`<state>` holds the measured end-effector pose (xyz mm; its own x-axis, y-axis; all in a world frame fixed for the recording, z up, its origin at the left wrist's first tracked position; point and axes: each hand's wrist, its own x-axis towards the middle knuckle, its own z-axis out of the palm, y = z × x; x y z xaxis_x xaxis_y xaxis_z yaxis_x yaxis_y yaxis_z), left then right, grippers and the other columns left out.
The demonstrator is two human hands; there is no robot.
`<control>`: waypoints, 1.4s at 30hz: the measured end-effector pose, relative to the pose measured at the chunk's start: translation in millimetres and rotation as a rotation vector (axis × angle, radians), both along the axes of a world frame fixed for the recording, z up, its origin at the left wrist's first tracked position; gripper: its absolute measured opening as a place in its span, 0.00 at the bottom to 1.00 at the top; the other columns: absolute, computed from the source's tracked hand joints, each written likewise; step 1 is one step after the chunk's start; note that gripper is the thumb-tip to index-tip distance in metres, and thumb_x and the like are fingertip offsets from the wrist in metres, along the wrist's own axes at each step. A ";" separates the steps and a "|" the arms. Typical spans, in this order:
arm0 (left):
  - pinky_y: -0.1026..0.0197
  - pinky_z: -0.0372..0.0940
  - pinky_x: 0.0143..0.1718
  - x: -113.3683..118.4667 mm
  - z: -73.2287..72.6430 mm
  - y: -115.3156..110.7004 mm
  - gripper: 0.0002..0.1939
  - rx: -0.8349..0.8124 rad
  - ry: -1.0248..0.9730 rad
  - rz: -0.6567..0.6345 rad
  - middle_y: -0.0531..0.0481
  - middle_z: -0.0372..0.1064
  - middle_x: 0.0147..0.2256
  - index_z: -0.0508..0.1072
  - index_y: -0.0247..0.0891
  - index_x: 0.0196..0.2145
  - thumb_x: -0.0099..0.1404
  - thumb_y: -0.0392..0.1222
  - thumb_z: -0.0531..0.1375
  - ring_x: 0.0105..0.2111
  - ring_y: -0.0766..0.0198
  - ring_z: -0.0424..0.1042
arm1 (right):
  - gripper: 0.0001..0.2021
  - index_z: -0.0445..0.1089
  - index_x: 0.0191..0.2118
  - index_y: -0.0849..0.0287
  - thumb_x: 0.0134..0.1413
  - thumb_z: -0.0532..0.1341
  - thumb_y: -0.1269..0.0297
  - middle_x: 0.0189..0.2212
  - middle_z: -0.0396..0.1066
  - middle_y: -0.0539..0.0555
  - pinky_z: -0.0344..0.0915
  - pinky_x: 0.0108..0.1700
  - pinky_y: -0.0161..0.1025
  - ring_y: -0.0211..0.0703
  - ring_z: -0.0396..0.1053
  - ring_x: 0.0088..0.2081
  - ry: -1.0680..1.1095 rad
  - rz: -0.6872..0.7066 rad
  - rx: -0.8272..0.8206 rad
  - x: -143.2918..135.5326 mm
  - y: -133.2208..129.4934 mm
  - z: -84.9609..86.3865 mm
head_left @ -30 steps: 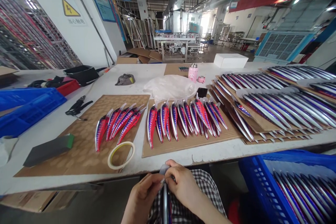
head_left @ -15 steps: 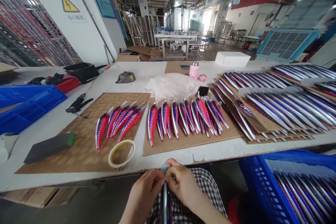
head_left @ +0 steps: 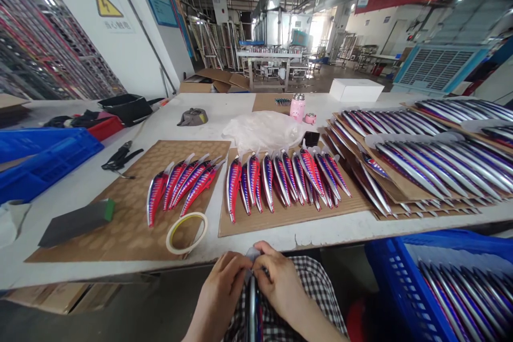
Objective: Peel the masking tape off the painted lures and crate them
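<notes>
- We judge the silver lure (head_left: 252,312) light, stiff and slick, best held near its clear lip (head_left: 253,252), which may be fragile.
- It sits over our checked cloth (head_left: 315,280), below the bench (head_left: 340,230) edge.
- Our left hand (head_left: 224,282) and right hand (head_left: 280,282) converge, fingers pinching its lipped end.

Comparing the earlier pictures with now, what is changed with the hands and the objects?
The left hand has shifted slightly forward, towards the lip end of the lure. No clear grasp or release is visible. The right hand stays at that end; the tape roll and laid-out lures remain in place.
</notes>
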<state>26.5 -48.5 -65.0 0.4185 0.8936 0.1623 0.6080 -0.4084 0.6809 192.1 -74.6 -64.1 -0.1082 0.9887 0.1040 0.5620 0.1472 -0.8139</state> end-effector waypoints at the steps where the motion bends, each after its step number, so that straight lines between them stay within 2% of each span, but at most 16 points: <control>1: 0.61 0.66 0.41 0.4 -2.5 -0.3 0.09 0.039 -0.025 0.045 0.51 0.68 0.38 0.72 0.45 0.37 0.62 0.35 0.54 0.40 0.61 0.70 | 0.11 0.72 0.31 0.60 0.49 0.57 0.81 0.51 0.70 0.58 0.64 0.52 0.39 0.46 0.70 0.50 0.002 0.014 0.021 0.2 -0.4 -0.4; 3: 0.61 0.68 0.39 1.5 -7.5 -0.9 0.08 0.100 -0.059 0.162 0.49 0.66 0.41 0.72 0.45 0.38 0.59 0.38 0.58 0.41 0.60 0.70 | 0.10 0.72 0.31 0.60 0.50 0.57 0.81 0.49 0.71 0.58 0.65 0.50 0.38 0.45 0.71 0.47 0.009 0.028 0.056 1.0 -1.2 -0.3; 5: 0.62 0.68 0.35 2.2 -11.9 -1.9 0.04 0.113 -0.063 0.226 0.49 0.66 0.39 0.73 0.44 0.34 0.59 0.41 0.60 0.38 0.60 0.70 | 0.09 0.71 0.30 0.60 0.51 0.58 0.80 0.47 0.71 0.56 0.66 0.47 0.37 0.44 0.72 0.44 0.019 0.021 0.067 2.0 -1.8 0.2; 7: 0.63 0.68 0.35 1.9 -14.7 -3.3 0.04 0.097 -0.064 0.182 0.50 0.66 0.36 0.73 0.44 0.31 0.61 0.43 0.59 0.36 0.61 0.70 | 0.10 0.71 0.29 0.59 0.51 0.58 0.81 0.45 0.72 0.55 0.66 0.45 0.35 0.43 0.73 0.42 0.031 0.005 0.065 2.5 -1.9 0.0; 11: 0.64 0.67 0.39 -0.3 -16.4 -6.4 0.06 0.095 -0.075 0.052 0.51 0.67 0.38 0.74 0.46 0.36 0.65 0.41 0.56 0.39 0.63 0.71 | 0.10 0.71 0.28 0.60 0.50 0.58 0.82 0.46 0.72 0.56 0.65 0.48 0.35 0.44 0.72 0.46 0.069 -0.027 0.073 1.3 -1.7 -4.0; 15: 0.65 0.67 0.38 0.6 -14.4 -7.9 0.06 0.079 -0.069 0.051 0.51 0.67 0.36 0.74 0.44 0.33 0.65 0.41 0.56 0.37 0.63 0.71 | 0.10 0.71 0.29 0.60 0.49 0.58 0.82 0.45 0.73 0.57 0.65 0.50 0.35 0.44 0.71 0.48 0.104 -0.075 0.064 0.6 -2.3 -9.9; 17: 0.65 0.67 0.37 2.5 -13.1 -8.6 0.07 0.046 -0.061 0.063 0.51 0.66 0.35 0.73 0.44 0.32 0.65 0.42 0.56 0.36 0.63 0.70 | 0.11 0.72 0.35 0.60 0.49 0.59 0.81 0.49 0.71 0.58 0.64 0.52 0.35 0.45 0.69 0.51 0.094 -0.092 0.058 2.1 -2.6 -10.9; 20: 0.65 0.66 0.36 4.8 -12.4 -9.8 0.08 0.010 -0.049 0.073 0.51 0.66 0.36 0.73 0.44 0.32 0.65 0.42 0.55 0.36 0.64 0.70 | 0.17 0.68 0.50 0.59 0.54 0.58 0.76 0.56 0.65 0.59 0.62 0.55 0.37 0.45 0.65 0.56 0.044 -0.025 0.065 5.3 -2.2 -8.6; 22: 0.65 0.66 0.36 5.5 -12.5 -10.4 0.08 -0.006 -0.046 0.077 0.50 0.65 0.36 0.73 0.43 0.31 0.65 0.42 0.55 0.35 0.64 0.70 | 0.14 0.71 0.46 0.57 0.55 0.58 0.75 0.55 0.66 0.57 0.62 0.55 0.37 0.44 0.66 0.55 0.024 0.012 0.035 6.4 -1.3 -5.6; 24: 0.65 0.65 0.35 5.6 -12.6 -10.8 0.08 -0.017 -0.045 0.084 0.50 0.65 0.36 0.72 0.43 0.31 0.65 0.41 0.54 0.35 0.64 0.69 | 0.08 0.73 0.35 0.57 0.53 0.59 0.76 0.51 0.69 0.55 0.64 0.52 0.36 0.44 0.69 0.52 0.036 -0.011 -0.014 6.1 -0.5 -2.9; 26: 0.65 0.65 0.34 5.0 -12.4 -10.8 0.07 -0.022 -0.048 0.086 0.50 0.65 0.36 0.72 0.42 0.31 0.65 0.41 0.54 0.34 0.64 0.69 | 0.09 0.72 0.28 0.58 0.50 0.60 0.79 0.46 0.72 0.54 0.65 0.50 0.36 0.44 0.70 0.49 0.065 -0.042 -0.039 5.7 -0.4 -0.7; 29: 0.65 0.66 0.36 3.8 -12.4 -10.5 0.06 -0.020 -0.055 0.075 0.50 0.66 0.35 0.71 0.42 0.31 0.64 0.39 0.55 0.35 0.63 0.70 | 0.08 0.72 0.28 0.58 0.49 0.61 0.79 0.45 0.73 0.54 0.64 0.49 0.35 0.44 0.71 0.48 0.095 -0.024 -0.046 8.0 -1.0 3.4; 33: 0.65 0.66 0.36 3.1 -12.9 -9.8 0.07 -0.015 -0.066 0.077 0.51 0.67 0.34 0.72 0.42 0.30 0.64 0.39 0.55 0.34 0.64 0.70 | 0.09 0.74 0.33 0.57 0.55 0.58 0.75 0.46 0.72 0.53 0.64 0.48 0.35 0.41 0.71 0.46 0.106 0.083 -0.032 14.2 0.6 9.4; 37: 0.64 0.66 0.37 3.8 -12.2 -9.7 0.07 -0.028 -0.091 0.077 0.51 0.67 0.34 0.72 0.42 0.29 0.64 0.39 0.55 0.36 0.63 0.70 | 0.12 0.74 0.30 0.57 0.52 0.56 0.80 0.38 0.73 0.50 0.64 0.44 0.32 0.38 0.72 0.40 0.139 0.010 -0.014 11.9 4.8 6.9; 42: 0.64 0.66 0.37 3.8 -14.2 -9.5 0.08 -0.054 -0.117 0.076 0.50 0.66 0.34 0.71 0.42 0.29 0.64 0.41 0.55 0.35 0.63 0.69 | 0.12 0.73 0.25 0.57 0.48 0.58 0.80 0.37 0.73 0.49 0.65 0.42 0.31 0.38 0.72 0.38 0.089 -0.035 -0.043 2.2 6.1 4.3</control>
<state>30.3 -58.1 -79.2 0.3300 0.9309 0.1568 0.5508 -0.3248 0.7688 194.3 -68.5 -59.8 -0.0662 0.9954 0.0689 0.4913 0.0926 -0.8661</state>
